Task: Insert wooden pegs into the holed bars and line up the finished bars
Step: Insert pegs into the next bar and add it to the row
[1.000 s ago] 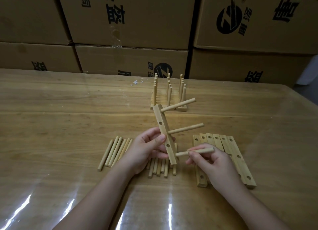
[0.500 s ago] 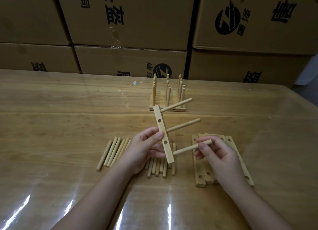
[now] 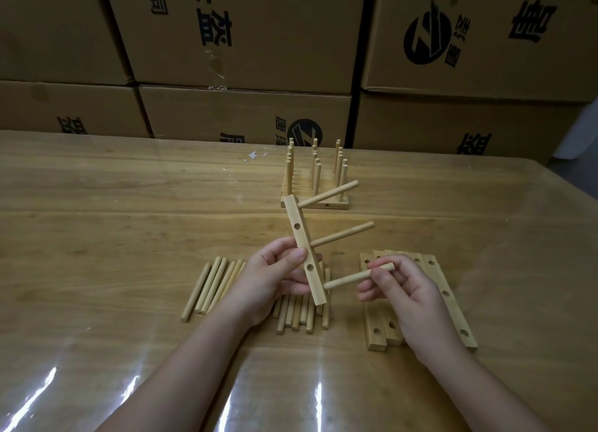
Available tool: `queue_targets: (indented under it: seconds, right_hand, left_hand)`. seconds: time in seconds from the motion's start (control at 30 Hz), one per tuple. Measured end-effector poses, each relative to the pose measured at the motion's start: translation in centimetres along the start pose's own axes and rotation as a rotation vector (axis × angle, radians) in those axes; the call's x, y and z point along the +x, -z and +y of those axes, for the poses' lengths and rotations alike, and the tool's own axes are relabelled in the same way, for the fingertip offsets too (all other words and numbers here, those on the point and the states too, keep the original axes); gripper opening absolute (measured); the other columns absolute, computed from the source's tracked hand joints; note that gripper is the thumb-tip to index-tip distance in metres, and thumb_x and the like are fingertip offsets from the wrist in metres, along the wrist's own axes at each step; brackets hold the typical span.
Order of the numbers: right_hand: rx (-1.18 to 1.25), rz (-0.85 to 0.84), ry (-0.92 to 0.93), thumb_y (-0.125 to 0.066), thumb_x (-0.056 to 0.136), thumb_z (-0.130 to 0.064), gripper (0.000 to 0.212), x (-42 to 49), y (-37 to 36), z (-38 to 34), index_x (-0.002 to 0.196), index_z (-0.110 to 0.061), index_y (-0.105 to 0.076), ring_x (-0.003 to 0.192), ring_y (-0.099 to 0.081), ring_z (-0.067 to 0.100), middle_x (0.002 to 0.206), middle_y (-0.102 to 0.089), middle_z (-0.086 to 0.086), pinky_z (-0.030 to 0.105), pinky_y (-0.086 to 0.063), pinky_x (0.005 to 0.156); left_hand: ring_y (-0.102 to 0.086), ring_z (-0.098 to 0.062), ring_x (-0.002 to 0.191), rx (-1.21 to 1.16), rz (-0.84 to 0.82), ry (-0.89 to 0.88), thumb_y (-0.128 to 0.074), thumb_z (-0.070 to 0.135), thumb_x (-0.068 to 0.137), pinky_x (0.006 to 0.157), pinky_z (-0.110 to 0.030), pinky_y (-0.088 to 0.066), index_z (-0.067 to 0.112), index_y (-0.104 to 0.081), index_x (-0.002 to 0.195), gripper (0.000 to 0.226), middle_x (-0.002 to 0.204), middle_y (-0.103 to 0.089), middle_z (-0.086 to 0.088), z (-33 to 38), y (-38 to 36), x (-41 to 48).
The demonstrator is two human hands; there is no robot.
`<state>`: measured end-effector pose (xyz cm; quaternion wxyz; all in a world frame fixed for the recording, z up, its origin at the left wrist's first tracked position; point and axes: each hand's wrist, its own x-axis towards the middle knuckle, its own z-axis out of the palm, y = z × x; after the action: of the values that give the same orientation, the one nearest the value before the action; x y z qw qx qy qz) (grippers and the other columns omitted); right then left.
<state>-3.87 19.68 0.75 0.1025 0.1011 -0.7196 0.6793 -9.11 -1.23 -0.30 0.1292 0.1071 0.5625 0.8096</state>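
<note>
The left hand (image 3: 275, 279) held a holed bar (image 3: 305, 253) tilted above the bench (image 3: 97, 221), its grip closed round the middle. Two pegs already stood in it; the right hand (image 3: 401, 295) pinched a third peg (image 3: 356, 278) at the lowest hole. Finished bars (image 3: 315, 186) stood lined up farther back. Loose pegs (image 3: 210, 286) and empty bars (image 3: 453, 302) remained, so plenty looked left. The glossy wooden bench fronted stacked cardboard boxes (image 3: 242, 33).

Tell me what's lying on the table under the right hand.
The right hand is above a row of holed bars lying flat, side by side on the table. Their ends and some holes show; their middles are covered, so the count is unclear.
</note>
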Motion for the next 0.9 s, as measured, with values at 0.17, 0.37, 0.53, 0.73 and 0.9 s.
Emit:
queue_targets:
  seconds: [0.17, 0.37, 0.53, 0.73, 0.9]
  right_hand:
    - [0.016, 0.007, -0.011, -0.051, 0.082, -0.022, 0.019, 0.00, -0.17, 0.22, 0.091, -0.008, -0.060, 0.066, -0.068, 0.019, 0.075, -0.069, 0.007, 0.019, -0.053, 0.063]
    - [-0.003, 0.017, -0.015, -0.052, 0.081, -0.027, 0.020, -0.02, -0.19, 0.47, 0.091, -0.012, -0.061, 0.067, -0.069, 0.020, 0.075, -0.070, 0.007, 0.019, -0.053, 0.064]
    - [0.004, 0.026, -0.023, -0.052, 0.081, -0.027, 0.020, -0.02, -0.35, 0.44, 0.091, -0.011, -0.061, 0.066, -0.069, 0.020, 0.074, -0.070, 0.007, 0.019, -0.053, 0.063]
    - [0.000, 0.030, -0.034, -0.052, 0.080, -0.029, 0.023, -0.07, -0.30, 0.26, 0.091, -0.011, -0.061, 0.066, -0.069, 0.021, 0.074, -0.070, 0.007, 0.020, -0.053, 0.063]
    - [0.016, 0.063, -0.006, -0.052, 0.081, -0.030, 0.023, -0.13, -0.46, 0.23, 0.093, -0.012, -0.061, 0.067, -0.069, 0.020, 0.074, -0.070, 0.007, 0.020, -0.053, 0.064]
  left_hand:
    - [-0.071, -0.017, 0.069, -0.001, 0.001, 0.001, -0.063, 0.020, 0.080, 0.051, -0.023, -0.056, 0.009, -0.062, 0.109, 0.031, 0.097, -0.074, -0.011, -0.06, 0.07, 0.00]
    - [-0.071, -0.018, 0.069, 0.010, 0.001, 0.004, -0.062, 0.019, 0.080, 0.053, -0.023, -0.057, 0.009, -0.061, 0.110, 0.031, 0.098, -0.073, -0.012, -0.03, 0.09, -0.09]
    - [-0.071, -0.016, 0.069, 0.011, 0.004, -0.008, -0.062, 0.020, 0.080, 0.054, -0.023, -0.057, 0.010, -0.061, 0.109, 0.031, 0.093, -0.074, -0.008, -0.12, 0.07, -0.10]
    - [-0.071, -0.016, 0.071, 0.010, -0.009, 0.000, -0.062, 0.020, 0.081, 0.055, -0.023, -0.057, 0.009, -0.061, 0.111, 0.032, 0.094, -0.074, -0.008, -0.05, 0.15, -0.12]
    - [-0.071, -0.019, 0.073, 0.004, -0.008, -0.008, -0.062, 0.019, 0.081, 0.057, -0.025, -0.058, 0.008, -0.060, 0.112, 0.033, 0.097, -0.073, -0.011, -0.03, -0.11, -0.11]
